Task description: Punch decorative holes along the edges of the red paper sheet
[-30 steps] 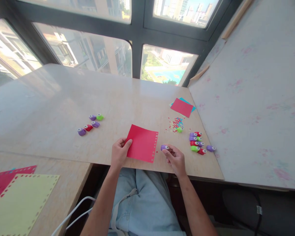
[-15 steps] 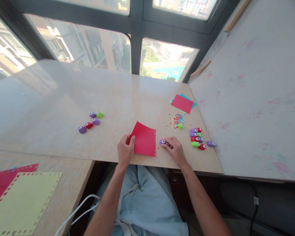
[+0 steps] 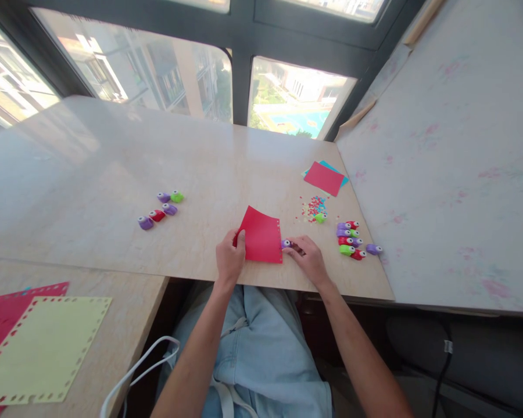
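Your left hand (image 3: 230,256) pinches the red paper sheet (image 3: 262,238); between your hands, your right hand (image 3: 309,259) pinches a purple craft punch (image 3: 286,244) at the sheet's holed edge. Likely lining up; pressing calls for that edge squarely seated.

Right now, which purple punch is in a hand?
The purple punch at the red sheet, held in the right hand; the other purple ones are on the table.
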A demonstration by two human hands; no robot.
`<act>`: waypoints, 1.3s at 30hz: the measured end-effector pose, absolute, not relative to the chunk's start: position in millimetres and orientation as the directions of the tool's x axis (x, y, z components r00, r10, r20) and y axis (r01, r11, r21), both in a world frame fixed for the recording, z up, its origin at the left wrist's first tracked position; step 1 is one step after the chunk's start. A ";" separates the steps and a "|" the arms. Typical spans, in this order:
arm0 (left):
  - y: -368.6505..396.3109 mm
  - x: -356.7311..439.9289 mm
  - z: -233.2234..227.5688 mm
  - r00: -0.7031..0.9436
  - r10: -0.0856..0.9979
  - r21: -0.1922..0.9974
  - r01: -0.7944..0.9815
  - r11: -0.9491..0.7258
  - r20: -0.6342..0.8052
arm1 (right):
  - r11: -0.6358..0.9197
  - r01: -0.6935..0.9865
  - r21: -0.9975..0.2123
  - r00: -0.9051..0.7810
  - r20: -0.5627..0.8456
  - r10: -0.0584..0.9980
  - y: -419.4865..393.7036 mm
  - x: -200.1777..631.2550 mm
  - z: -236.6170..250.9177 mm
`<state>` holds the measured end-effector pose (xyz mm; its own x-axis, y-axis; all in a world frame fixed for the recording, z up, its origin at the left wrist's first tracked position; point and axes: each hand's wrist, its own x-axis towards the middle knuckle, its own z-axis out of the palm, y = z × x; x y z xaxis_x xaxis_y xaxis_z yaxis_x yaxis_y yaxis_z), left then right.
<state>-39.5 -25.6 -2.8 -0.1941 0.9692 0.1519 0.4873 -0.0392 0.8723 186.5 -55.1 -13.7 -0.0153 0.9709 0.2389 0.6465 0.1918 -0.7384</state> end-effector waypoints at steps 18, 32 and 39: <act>-23.3 -37.1 -3.8 -0.157 0.977 0.833 0.552 -0.033 0.143 | 0.149 0.610 -0.778 0.011 0.197 0.980 -55.6 187.0 -11.2; -22.5 -40.9 -5.2 -0.135 0.978 0.895 0.437 -0.086 0.160 | 0.149 0.620 -0.770 0.019 0.205 0.979 -55.9 185.7 -10.5; -24.7 -43.3 -0.6 -0.258 0.951 0.952 0.291 -0.091 0.169 | 0.130 0.605 -0.785 0.123 0.254 0.959 -54.4 188.5 -10.7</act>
<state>-43.3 -24.7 -0.6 -0.2578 0.9513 0.1691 0.2908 -0.0905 0.9525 188.5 -54.4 -10.7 0.1233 0.9594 0.2536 0.6054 0.1298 -0.7853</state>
